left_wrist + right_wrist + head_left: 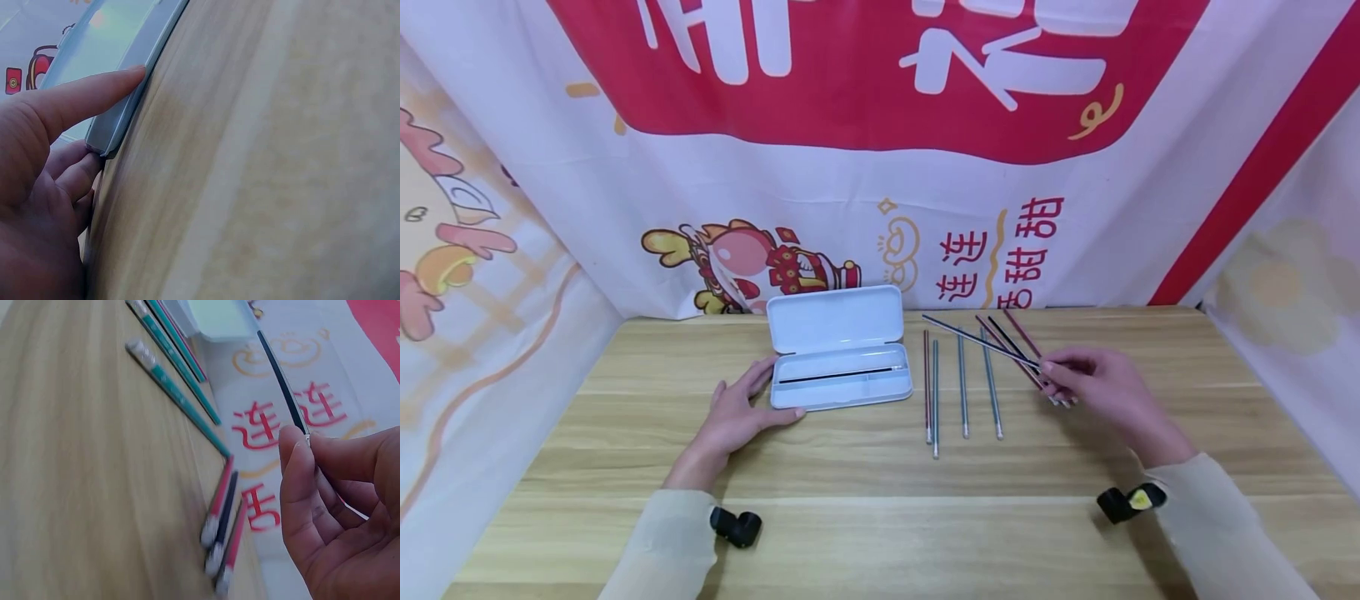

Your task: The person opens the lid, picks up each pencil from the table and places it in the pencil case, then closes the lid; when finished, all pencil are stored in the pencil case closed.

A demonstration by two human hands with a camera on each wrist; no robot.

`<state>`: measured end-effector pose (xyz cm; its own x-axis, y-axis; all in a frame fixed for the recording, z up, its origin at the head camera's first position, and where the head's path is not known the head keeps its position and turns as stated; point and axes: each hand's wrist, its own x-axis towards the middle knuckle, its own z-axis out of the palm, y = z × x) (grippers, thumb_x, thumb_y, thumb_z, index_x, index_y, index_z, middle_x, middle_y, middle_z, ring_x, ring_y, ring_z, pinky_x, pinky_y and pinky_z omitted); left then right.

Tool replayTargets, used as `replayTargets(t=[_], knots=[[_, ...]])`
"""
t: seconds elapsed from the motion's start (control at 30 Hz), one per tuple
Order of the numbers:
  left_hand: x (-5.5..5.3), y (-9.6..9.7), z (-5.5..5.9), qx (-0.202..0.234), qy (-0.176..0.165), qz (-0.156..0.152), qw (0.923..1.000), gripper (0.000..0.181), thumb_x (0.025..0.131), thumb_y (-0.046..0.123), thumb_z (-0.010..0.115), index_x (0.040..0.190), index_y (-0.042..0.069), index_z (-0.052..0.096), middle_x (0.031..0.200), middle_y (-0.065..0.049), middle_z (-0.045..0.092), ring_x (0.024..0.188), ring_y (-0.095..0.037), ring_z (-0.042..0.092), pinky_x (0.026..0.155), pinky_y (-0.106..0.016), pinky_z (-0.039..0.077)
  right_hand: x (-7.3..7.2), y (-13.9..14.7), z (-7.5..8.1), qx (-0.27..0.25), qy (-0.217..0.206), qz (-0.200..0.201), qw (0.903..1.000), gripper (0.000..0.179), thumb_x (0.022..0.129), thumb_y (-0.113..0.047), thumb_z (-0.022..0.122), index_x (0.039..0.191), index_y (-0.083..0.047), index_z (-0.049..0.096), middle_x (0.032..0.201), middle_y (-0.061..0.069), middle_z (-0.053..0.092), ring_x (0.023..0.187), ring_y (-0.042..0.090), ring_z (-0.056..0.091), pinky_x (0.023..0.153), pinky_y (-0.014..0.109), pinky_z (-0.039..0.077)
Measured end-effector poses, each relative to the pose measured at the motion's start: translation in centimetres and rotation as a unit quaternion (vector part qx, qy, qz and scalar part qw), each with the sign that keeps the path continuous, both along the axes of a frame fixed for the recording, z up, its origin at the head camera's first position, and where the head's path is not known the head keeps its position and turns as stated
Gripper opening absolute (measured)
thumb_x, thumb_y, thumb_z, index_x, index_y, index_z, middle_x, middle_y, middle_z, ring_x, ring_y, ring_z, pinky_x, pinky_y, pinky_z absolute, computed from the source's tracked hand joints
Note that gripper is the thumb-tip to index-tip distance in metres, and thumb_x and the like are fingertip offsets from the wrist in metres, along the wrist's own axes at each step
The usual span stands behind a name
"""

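A light blue pencil case (837, 322) stands with its lid up, and one black pencil (842, 376) lies inside it. My left hand (733, 421) holds the case by its left end, the thumb on the front edge and the fingers around the corner. Between thumb and fingertips, my right hand (1093, 383) pinches a dark pencil (281, 378) near its end, raised over the table and pointing left. Below that hand lie two red pencils and a black pencil (223, 519), their white eraser ends toward me.
Right of the case, several pencils lie on the wooden table (880, 517): a red pencil (927, 383) and green pencils, including a green pencil (963, 383). A printed cloth (850, 175) hangs behind the table, with more cloth at both sides.
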<state>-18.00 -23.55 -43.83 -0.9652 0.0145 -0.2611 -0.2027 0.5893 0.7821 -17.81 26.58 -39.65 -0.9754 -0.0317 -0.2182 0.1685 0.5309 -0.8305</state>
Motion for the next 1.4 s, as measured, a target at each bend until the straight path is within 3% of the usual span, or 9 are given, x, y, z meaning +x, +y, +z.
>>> replayTargets(t=[0.47, 0.7, 1.07, 1.4], knots=[[-0.2, 0.2, -0.1, -0.002, -0.002, 0.000, 1.0000, 0.110, 0.084, 0.046, 0.092, 0.172, 0.032, 0.028, 0.178, -0.004, 0.029, 0.169, -0.041, -0.011, 0.134, -0.062, -0.021, -3.2, -6.9, 0.6, -0.017, 0.043, 0.061, 0.9971, 0.027, 0.107, -0.022, 0.069, 0.125, -0.003, 0.074, 0.111, 0.021, 0.077, 0.098, 0.029, 0.076, 0.087, 0.038, 0.068], [-0.1, 0.2, -0.1, 0.002, -0.006, 0.003, 1.0000, 0.109, 0.084, 0.045, 0.092, 0.171, 0.032, 0.028, 0.178, -0.003, 0.029, 0.169, -0.041, -0.014, 0.134, -0.064, -0.020, -4.7, -10.3, 0.2, -0.007, 0.035, 0.086, 0.9956, 0.021, 0.107, -0.019, 0.069, 0.121, -0.007, 0.077, 0.108, 0.017, 0.077, 0.094, 0.025, 0.074, 0.087, 0.042, 0.068], [0.1, 0.1, -0.1, 0.003, -0.009, 0.005, 0.9999, 0.111, 0.083, 0.048, 0.093, 0.171, 0.032, 0.028, 0.178, -0.003, 0.029, 0.169, -0.041, -0.013, 0.134, -0.064, -0.021, -6.0, -14.7, -0.5, -0.013, 0.045, 0.107, 0.9931, 0.013, 0.104, -0.012, 0.070, 0.111, -0.006, 0.079, 0.097, 0.014, 0.077, 0.084, 0.021, 0.073, 0.079, 0.038, 0.067], [0.2, 0.0, 0.1, 0.010, -0.012, 0.007, 0.9999, 0.111, 0.084, 0.044, 0.093, 0.172, 0.030, 0.027, 0.179, -0.004, 0.028, 0.169, -0.041, -0.014, 0.134, -0.063, -0.022, -6.7, -17.3, -0.8, 0.035, 0.049, 0.114, 0.9917, 0.013, 0.103, -0.014, 0.072, 0.113, -0.012, 0.080, 0.100, 0.007, 0.075, 0.087, 0.019, 0.070, 0.074, 0.028, 0.063]])
